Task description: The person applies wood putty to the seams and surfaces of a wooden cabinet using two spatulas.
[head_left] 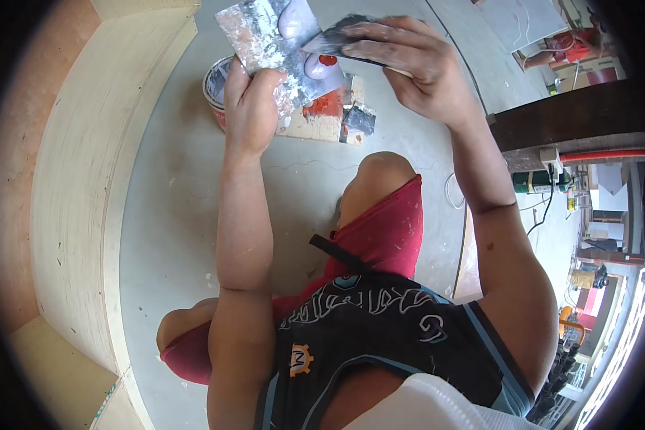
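My left hand (254, 107) grips a flat, paint-smeared board (254, 39) by its lower left part. Two mounds of pale lilac paste (292, 20) sit on the board, and the lower one carries a small red blob (327, 61). My right hand (416, 64) is closed around a dark, flat scraper (340, 34), its edge at the board's right side beside the paste. Below the board on the floor lies a wooden piece (315, 127) with red smears and a dark grey patch (360, 120). The scraper's far side is partly hidden by my fingers.
An open tub (213, 84) stands on the grey floor behind my left hand. A pale wooden panel (75, 179) runs along the left. At the right are a dark beam (573, 115), a green cylinder (534, 181), cables and another person (566, 46) farther off.
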Available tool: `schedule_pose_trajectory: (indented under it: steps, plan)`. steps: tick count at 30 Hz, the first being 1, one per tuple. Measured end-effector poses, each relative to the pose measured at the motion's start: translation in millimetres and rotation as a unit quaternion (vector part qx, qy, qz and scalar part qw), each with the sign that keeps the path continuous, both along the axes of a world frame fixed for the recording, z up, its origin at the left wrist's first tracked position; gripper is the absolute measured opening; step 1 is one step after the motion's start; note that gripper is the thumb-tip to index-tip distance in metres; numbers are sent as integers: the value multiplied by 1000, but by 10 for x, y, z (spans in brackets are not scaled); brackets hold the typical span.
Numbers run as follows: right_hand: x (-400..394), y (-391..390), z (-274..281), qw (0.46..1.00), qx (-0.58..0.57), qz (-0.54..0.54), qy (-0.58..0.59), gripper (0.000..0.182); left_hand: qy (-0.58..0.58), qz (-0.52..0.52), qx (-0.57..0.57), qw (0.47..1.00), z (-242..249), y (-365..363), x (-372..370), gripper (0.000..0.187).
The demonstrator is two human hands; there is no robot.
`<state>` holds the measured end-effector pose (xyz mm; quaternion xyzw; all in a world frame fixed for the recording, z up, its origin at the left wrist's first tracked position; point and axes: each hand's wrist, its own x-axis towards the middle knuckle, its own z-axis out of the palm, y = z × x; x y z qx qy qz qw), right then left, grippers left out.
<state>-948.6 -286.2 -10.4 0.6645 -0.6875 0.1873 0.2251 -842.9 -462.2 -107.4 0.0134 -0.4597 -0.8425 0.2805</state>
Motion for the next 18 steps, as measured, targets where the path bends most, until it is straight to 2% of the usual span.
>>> schedule_pose_trajectory:
  steps: [1,3,8,13,15,16,18]
  plan:
    - [25,-63,25,999,19,6,28,40,-3,10,-44,999,5,9,0,34]
    - [117,-182,135,999,45,20,6,37,-30,41,-139,989,2,-2,44,36]
    - [237,-299,201,992,122,27,-24,34,-42,101,-155,982,107,-6,205,35]
    - [132,-177,-191,986,148,43,-62,42,-62,161,-214,962,-27,-82,201,31]
    - [114,-117,-262,984,159,33,-72,43,34,170,-93,980,-69,-152,144,31]
    - [58,-72,-318,985,156,40,-68,43,37,178,-95,979,-40,-199,160,31]
    - [-61,-21,-447,987,25,16,-159,33,52,167,51,983,33,-287,204,30]
